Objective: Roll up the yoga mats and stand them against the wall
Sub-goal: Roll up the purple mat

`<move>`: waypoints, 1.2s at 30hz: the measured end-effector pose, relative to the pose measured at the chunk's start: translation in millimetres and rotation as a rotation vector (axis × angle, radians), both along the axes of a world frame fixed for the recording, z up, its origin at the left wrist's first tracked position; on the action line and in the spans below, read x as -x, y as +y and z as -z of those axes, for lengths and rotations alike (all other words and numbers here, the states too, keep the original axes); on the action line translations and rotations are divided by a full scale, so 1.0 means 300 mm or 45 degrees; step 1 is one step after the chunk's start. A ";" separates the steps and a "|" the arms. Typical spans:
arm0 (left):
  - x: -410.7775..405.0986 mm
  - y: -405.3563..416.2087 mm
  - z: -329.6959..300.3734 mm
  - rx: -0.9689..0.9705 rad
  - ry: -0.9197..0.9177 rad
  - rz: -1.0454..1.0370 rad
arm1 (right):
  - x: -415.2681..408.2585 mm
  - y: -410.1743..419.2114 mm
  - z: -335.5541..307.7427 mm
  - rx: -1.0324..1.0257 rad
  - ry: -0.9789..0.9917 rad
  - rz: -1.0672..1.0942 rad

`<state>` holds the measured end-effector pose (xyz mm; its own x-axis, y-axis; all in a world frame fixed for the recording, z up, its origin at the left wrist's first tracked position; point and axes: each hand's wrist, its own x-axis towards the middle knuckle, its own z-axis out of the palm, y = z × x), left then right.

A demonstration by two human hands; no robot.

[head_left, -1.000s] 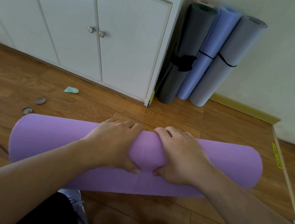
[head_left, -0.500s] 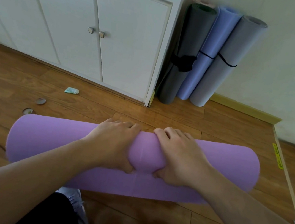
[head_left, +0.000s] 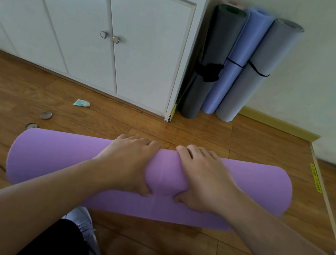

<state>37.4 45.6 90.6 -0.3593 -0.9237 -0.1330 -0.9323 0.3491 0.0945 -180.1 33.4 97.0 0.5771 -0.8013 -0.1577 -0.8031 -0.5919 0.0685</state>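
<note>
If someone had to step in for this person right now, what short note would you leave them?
Left hand and right hand: side by side on the middle of the purple mat, fingers curled over the top of the roll, thumbs tucked in on the near side.
Purple mat: lying across the wooden floor, nearly all rolled; a short flap lies flat toward the person.
Done: dark grey mat, blue mat and light grey mat are rolled, tied and leaning in the corner beside the white cabinet.
Left: finish the roll, then stand it with the others.

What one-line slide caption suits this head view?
Both hands, left hand and right hand, grip a rolled purple foam yoga mat lying on the wooden floor.
</note>
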 end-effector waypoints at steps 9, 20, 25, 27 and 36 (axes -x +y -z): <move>0.044 0.024 0.028 0.101 -0.172 0.084 | 0.019 -0.020 -0.012 -0.138 -0.080 0.057; 0.006 0.005 -0.009 0.026 -0.006 0.043 | 0.007 -0.014 -0.004 -0.024 -0.101 -0.006; 0.036 0.024 0.016 0.125 -0.185 0.095 | 0.020 -0.025 -0.013 -0.115 -0.153 0.035; 0.032 0.013 0.019 0.106 -0.139 0.072 | 0.021 -0.020 -0.012 -0.106 -0.145 -0.005; 0.013 0.002 -0.020 -0.018 0.020 -0.021 | 0.006 -0.014 0.008 0.052 -0.049 -0.099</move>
